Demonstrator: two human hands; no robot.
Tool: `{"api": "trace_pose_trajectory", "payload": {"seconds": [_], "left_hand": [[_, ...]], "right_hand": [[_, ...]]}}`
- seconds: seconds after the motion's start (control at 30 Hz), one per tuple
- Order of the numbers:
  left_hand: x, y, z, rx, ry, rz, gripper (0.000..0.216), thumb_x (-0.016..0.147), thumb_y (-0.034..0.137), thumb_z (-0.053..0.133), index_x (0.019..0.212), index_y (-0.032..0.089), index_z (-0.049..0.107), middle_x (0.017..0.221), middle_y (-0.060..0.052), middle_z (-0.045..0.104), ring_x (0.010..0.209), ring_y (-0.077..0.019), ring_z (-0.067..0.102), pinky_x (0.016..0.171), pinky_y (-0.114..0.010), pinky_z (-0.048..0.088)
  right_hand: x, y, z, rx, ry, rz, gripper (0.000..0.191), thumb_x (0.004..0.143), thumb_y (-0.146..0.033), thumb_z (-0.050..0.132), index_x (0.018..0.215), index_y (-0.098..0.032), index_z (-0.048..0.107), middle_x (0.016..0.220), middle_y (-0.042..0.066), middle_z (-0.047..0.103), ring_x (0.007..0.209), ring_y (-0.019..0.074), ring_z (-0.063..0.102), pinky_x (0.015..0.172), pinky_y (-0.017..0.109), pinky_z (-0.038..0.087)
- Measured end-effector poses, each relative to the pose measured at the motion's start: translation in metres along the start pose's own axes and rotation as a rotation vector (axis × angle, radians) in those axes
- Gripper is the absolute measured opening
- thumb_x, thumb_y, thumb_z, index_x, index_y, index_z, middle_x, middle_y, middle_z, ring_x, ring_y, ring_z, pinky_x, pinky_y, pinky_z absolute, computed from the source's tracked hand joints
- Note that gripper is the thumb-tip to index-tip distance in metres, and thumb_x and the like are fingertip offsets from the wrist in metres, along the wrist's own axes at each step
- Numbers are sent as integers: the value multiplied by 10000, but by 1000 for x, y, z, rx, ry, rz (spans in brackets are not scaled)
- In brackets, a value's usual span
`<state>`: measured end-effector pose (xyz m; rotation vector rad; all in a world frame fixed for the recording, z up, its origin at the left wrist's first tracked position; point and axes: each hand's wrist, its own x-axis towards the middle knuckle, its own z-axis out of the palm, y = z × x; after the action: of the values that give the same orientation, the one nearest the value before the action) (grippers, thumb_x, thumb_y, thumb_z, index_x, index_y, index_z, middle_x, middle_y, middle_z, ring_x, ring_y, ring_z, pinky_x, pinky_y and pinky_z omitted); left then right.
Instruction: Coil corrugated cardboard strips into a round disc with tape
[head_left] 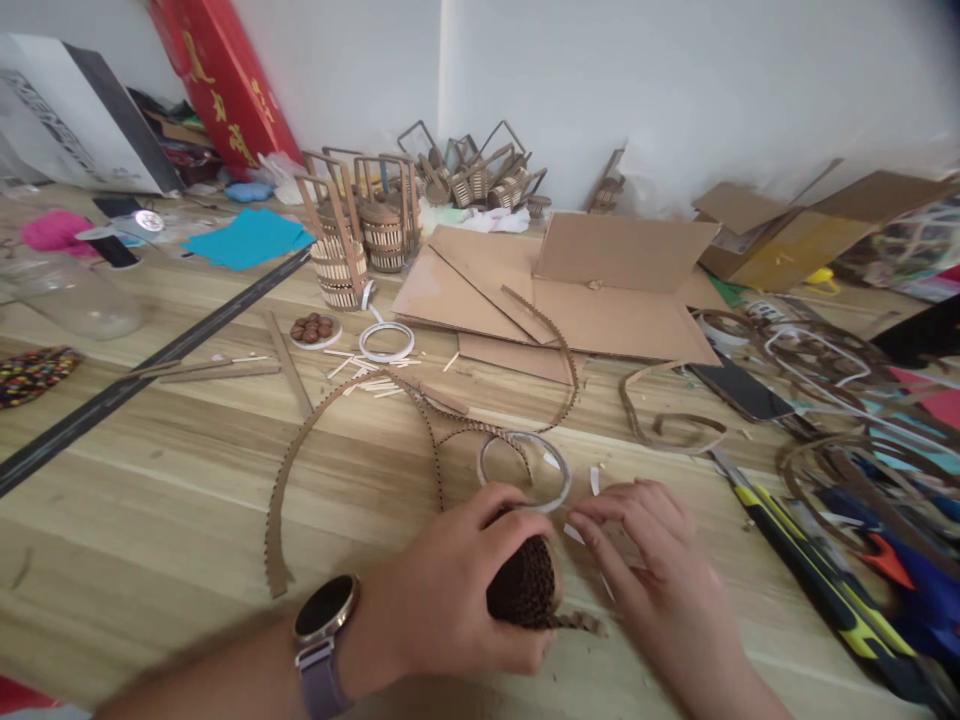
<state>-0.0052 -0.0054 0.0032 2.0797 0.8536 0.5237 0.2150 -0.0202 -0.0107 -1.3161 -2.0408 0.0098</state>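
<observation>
My left hand (457, 590), with a watch on its wrist, is wrapped round a tightly rolled coil of corrugated cardboard strip (525, 585) resting on the wooden table (165, 500). A short loose tail of the strip sticks out to the right under the coil. My right hand (660, 570) is beside it, thumb and fingers pinched together near a small white scrap (574, 532); whether it grips the scrap I cannot tell. Just beyond both hands lies a ring of white tape (525, 470). Long toothed cardboard strips (300, 470) curve across the table to the left.
Flat cardboard sheets (562, 290) lie in the middle, with small woven cardboard baskets (360, 240) behind them. A yellow and black utility knife (817, 570) and tangled strips are at the right. A black ruler (150, 370), a second tape ring (386, 342) and a dish of brown beads (313, 328) are at the left.
</observation>
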Motion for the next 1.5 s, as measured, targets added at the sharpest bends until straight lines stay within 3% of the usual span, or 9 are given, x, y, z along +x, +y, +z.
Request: {"api": "trace_pose_trajectory", "payload": {"seconds": [0.2, 0.4, 0.5, 0.7, 0.8, 0.9, 1.03, 1.23, 1.5], "left_hand": [[-1, -2, 2, 36, 41, -30, 663, 700, 355, 814, 1271, 208, 512, 1341, -105, 498, 1179, -291, 557, 1032, -404, 442], [-2, -1, 4, 52, 36, -31, 642, 701, 336, 807, 1259, 233, 507, 1353, -88, 498, 1186, -289, 551, 1036, -405, 438], [-2, 0, 5, 72, 42, -39, 616, 716, 327, 792, 1255, 235, 506, 1355, -91, 497, 1181, -289, 556, 1026, -399, 446], [-1, 0, 7, 55, 68, -63, 643, 690, 299, 801, 1257, 245, 501, 1336, -80, 508, 1152, -288, 569, 1011, -402, 457], [-1, 1, 6, 46, 52, -72, 639, 690, 288, 797, 1256, 243, 504, 1336, -77, 511, 1148, -288, 571, 1012, -411, 457], [-1, 3, 6, 45, 36, -72, 647, 695, 273, 793, 1272, 228, 504, 1350, -83, 505, 1165, -287, 564, 1022, -403, 452], [-2, 4, 7, 41, 16, -58, 668, 692, 283, 799, 1288, 222, 502, 1369, -90, 496, 1181, -287, 557, 1029, -392, 450], [-2, 4, 7, 50, 31, -73, 653, 685, 283, 801, 1268, 219, 513, 1356, -90, 502, 1159, -291, 567, 1005, -382, 466], [-2, 5, 6, 47, 27, -88, 642, 675, 271, 811, 1243, 223, 516, 1317, -72, 517, 1147, -276, 567, 996, -361, 468]], "right_hand": [[0, -4, -2, 54, -23, 59, 44, 864, -247, 627, 825, -263, 636, 732, 14, 662, 726, 220, 602, 728, 374, 429], [0, 0, 5, 293, -41, 381, 148, 917, -341, 562, 900, -244, 672, 883, 49, 665, 854, 216, 641, 740, 335, 505], [-1, -1, 11, 348, -27, 457, 177, 923, -368, 546, 942, -236, 663, 917, 57, 647, 896, 218, 641, 774, 344, 518], [-9, -7, 12, 257, 57, 278, 132, 900, -307, 603, 1021, -261, 632, 1147, 94, 628, 1085, 252, 608, 887, 405, 502], [-11, -10, 10, 374, 52, 210, 81, 899, -241, 619, 971, -276, 631, 1037, 59, 682, 997, 211, 654, 852, 348, 530], [-9, -14, 8, 524, 63, 261, 70, 885, -208, 637, 917, -270, 638, 877, 28, 708, 845, 178, 692, 735, 269, 565], [-8, -14, 9, 619, 69, 343, 86, 872, -177, 641, 875, -262, 624, 822, 13, 694, 789, 161, 691, 707, 234, 566], [-7, -14, 10, 585, 37, 345, 167, 891, -146, 578, 995, -275, 603, 848, 7, 647, 766, 145, 654, 671, 214, 539], [4, -18, 0, 411, -119, 104, 152, 897, -146, 523, 867, -246, 634, 779, 2, 660, 733, 159, 635, 636, 256, 494]]}}
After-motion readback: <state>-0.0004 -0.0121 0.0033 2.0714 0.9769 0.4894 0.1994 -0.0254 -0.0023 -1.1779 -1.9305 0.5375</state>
